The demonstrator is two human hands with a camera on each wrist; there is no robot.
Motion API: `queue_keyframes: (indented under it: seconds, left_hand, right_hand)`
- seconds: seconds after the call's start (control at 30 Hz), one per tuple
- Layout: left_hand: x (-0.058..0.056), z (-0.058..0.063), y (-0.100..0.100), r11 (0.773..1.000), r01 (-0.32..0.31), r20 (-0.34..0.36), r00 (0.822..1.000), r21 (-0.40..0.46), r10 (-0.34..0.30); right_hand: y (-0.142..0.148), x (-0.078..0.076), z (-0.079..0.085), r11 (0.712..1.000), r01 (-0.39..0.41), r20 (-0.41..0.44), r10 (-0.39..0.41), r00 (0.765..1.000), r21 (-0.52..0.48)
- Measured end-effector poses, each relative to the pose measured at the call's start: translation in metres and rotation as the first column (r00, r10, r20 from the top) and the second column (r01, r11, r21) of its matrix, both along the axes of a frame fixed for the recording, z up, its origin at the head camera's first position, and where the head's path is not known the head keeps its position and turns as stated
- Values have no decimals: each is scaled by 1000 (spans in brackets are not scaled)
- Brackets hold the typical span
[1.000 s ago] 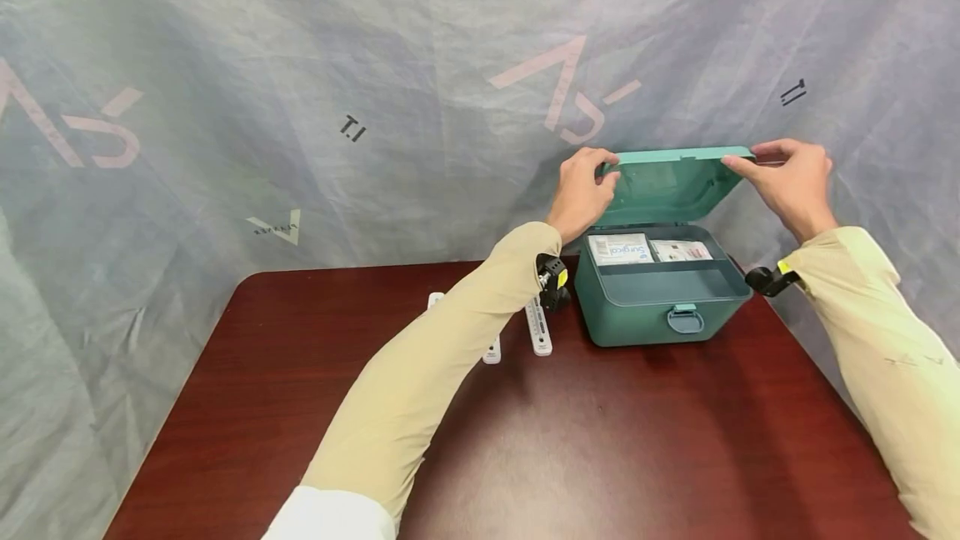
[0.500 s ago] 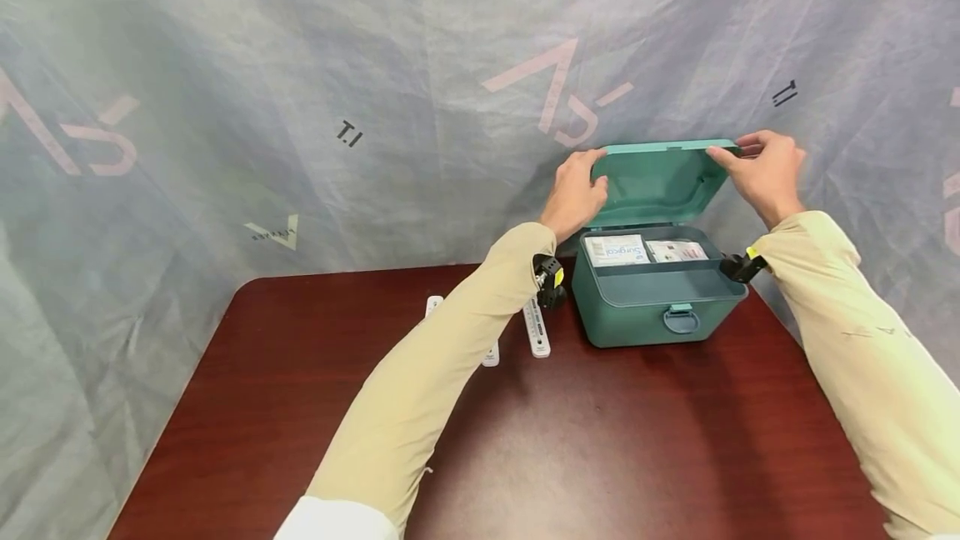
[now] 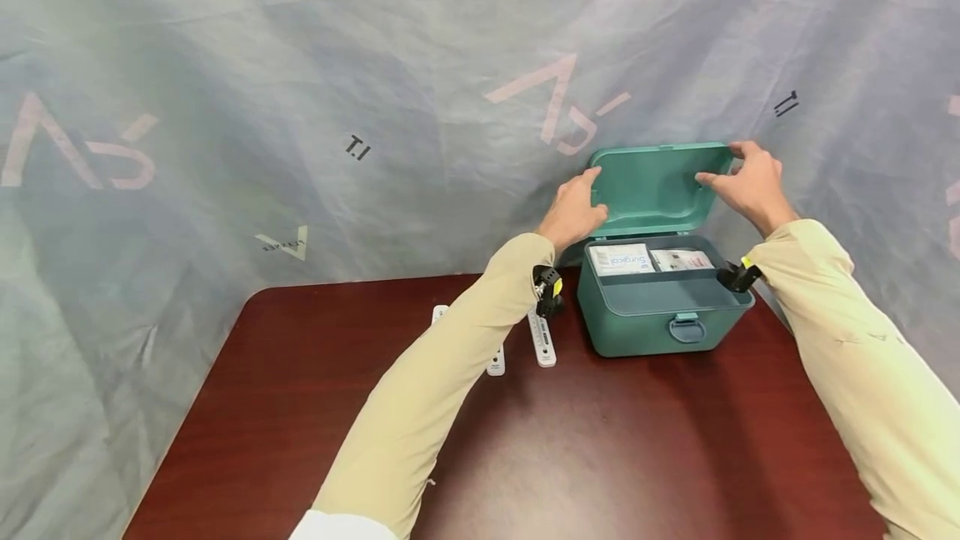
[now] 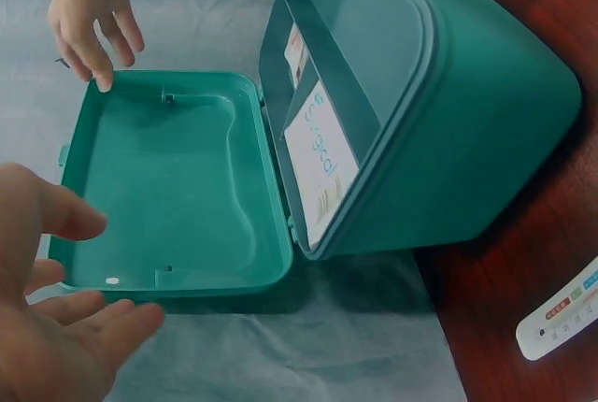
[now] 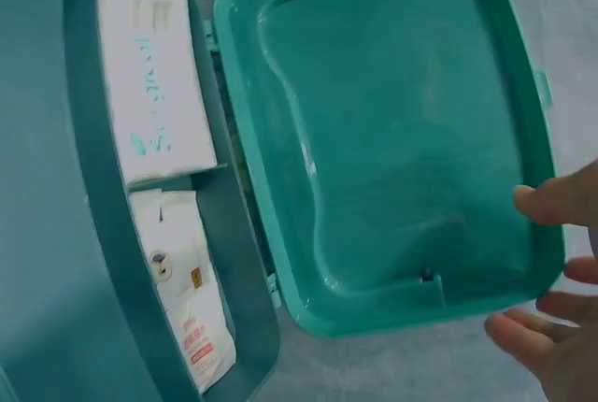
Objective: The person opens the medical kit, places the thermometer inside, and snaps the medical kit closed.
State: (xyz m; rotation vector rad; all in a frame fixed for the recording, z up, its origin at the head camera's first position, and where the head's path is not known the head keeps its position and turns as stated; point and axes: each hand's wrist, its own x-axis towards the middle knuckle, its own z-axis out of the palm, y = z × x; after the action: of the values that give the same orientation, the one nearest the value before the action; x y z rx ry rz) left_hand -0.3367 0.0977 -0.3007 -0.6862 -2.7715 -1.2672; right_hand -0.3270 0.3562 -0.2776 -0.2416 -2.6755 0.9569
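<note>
A teal storage box (image 3: 637, 327) stands at the right rear of the table with its lid (image 3: 652, 186) swung up and back. My left hand (image 3: 573, 211) is at the lid's left edge, thumb and fingers spread apart; the left wrist view shows no pinch. At the lid's upper right corner, my right hand (image 3: 753, 188) touches the edge with loosely extended fingers. Its thumb lies over the inner side in the right wrist view. Inside the box's rear compartments sit a white carton marked "Surgical" (image 5: 154, 84) and a white printed packet (image 5: 187, 290).
White thermometer strips lie left of the box, one (image 3: 542, 340) near it and another (image 3: 496, 363) partly under my left sleeve. A grey printed cloth (image 3: 420, 107) hangs behind the dark red table (image 3: 600, 448).
The lid has tilted further back, showing more of its inside. Both hands followed it, and their grip on its edges has loosened.
</note>
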Motion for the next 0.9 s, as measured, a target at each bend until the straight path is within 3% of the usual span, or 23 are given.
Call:
queue_keyframes:
  seconds: [0.2, 0.5, 0.9]
  left_hand:
    - [0, -4, 0, 1000, 6, 20, 1000, -1, -6]
    - [-2, -1, -7, 999, -23, -27, 999, -37, 22]
    - [3, -4, -14, 999, -31, -74, 997, 13, 31]
  right_hand:
    - [10, 8, -4, 997, -66, 37, 64, 997, 34]
    - [13, 8, -3, 995, -91, 52, 88, 995, 41]
    - [14, 9, -3, 988, -136, 17, 135, 991, 72]
